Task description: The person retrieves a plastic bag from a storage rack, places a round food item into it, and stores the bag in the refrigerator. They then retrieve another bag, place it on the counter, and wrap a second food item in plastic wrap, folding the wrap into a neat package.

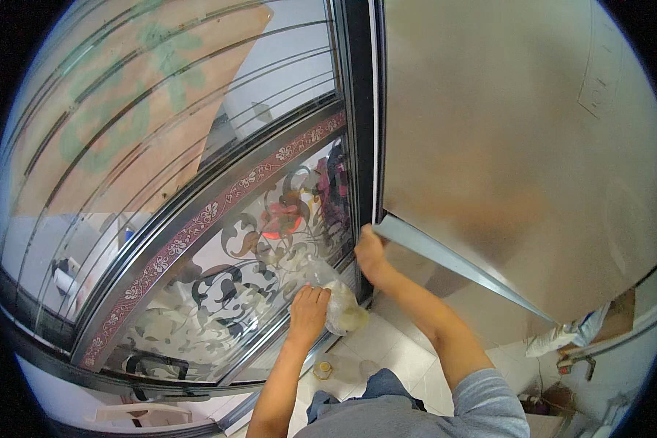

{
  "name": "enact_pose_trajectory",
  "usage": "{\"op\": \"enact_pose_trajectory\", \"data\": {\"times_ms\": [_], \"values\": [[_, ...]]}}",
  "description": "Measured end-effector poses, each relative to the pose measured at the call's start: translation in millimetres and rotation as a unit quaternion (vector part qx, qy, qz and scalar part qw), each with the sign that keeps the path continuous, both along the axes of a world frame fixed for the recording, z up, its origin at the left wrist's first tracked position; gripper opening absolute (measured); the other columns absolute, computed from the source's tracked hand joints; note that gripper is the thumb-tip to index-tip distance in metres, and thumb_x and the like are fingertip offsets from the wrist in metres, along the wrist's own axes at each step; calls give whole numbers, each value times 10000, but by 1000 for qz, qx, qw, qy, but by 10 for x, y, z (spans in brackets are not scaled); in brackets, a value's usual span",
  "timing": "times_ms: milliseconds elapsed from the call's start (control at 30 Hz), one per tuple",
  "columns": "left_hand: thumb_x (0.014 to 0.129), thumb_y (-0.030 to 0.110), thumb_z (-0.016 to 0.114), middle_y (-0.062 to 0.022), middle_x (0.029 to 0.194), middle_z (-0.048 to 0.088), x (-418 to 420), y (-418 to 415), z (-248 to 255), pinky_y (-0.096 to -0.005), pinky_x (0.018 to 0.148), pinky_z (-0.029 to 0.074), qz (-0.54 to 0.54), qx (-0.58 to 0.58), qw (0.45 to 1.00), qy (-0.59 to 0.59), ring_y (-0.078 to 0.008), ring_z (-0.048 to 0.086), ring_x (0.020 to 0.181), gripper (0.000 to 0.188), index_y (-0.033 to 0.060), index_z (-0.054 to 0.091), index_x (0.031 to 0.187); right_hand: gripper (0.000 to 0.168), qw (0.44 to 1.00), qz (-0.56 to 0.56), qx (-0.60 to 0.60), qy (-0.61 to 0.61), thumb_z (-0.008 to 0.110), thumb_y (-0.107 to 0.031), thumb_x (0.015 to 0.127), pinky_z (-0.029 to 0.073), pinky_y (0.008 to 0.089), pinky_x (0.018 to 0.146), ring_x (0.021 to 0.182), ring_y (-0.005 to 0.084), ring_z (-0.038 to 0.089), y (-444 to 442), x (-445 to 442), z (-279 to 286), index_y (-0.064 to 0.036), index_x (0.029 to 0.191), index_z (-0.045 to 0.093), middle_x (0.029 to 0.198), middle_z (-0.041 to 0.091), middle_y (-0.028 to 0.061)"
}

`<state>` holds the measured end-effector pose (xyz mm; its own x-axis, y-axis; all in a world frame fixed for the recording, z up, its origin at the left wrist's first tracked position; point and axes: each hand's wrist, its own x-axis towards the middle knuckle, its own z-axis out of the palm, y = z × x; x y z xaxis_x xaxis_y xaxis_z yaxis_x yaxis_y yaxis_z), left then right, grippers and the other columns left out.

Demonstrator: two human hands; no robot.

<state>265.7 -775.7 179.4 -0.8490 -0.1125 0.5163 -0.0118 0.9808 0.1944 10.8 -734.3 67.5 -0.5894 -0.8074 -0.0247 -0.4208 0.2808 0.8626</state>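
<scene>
My left hand (308,312) is closed on the gathered top of a clear plastic bag (344,315) with pale contents, hanging in front of the lower part of a framed glass door. My right hand (372,256) is at the dark door frame (363,164), beside the near end of a long grey metal strip (449,257). Its fingers are curled, and their far side is hidden, so whether they grip the frame edge or the strip cannot be told. Scroll-patterned glass (235,279) and a red floral band (211,211) make up part of the door.
A large glossy tan panel (498,137) stands on the right. Below it are a crumpled wrapped bundle (572,334) and a tap (583,366). A small yellowish round object (323,370) lies on the tiled floor (416,356). A black door handle (156,366) is at lower left.
</scene>
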Motion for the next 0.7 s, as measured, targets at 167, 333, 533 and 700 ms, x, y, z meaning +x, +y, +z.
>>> {"op": "enact_pose_trajectory", "data": {"times_ms": [167,333,533,700], "values": [[674,2,561,-110,811,596,424,-314,-364,-426,939,407,-36,73,997,-18,-304,565,851,239,40,574,910,206,988,152,26,6,517,-182,800,324,369,835,894,230,516,267,1566,585,-80,872,681,815,615,64],[687,53,547,-155,855,619,942,-365,-555,-433,817,440,-28,170,978,-116,-340,586,811,264,54,567,950,216,982,148,-71,-98,519,-186,770,303,363,888,898,225,511,703,2866,861,-80,871,678,826,612,51],[712,111,543,-162,895,621,1319,-198,-329,-449,692,444,-78,227,945,-220,-359,587,827,262,68,556,970,202,893,-51,-280,-347,586,-176,738,334,394,894,982,253,489,1253,4160,1352,-56,882,662,900,603,78],[706,92,570,-174,900,618,1422,-5,-178,-430,709,442,-149,272,939,-148,-370,580,842,299,56,552,1002,466,765,-188,-604,-120,696,-202,699,321,523,952,1169,409,389,1886,4561,1706,-28,1107,552,1246,434,218]]}}
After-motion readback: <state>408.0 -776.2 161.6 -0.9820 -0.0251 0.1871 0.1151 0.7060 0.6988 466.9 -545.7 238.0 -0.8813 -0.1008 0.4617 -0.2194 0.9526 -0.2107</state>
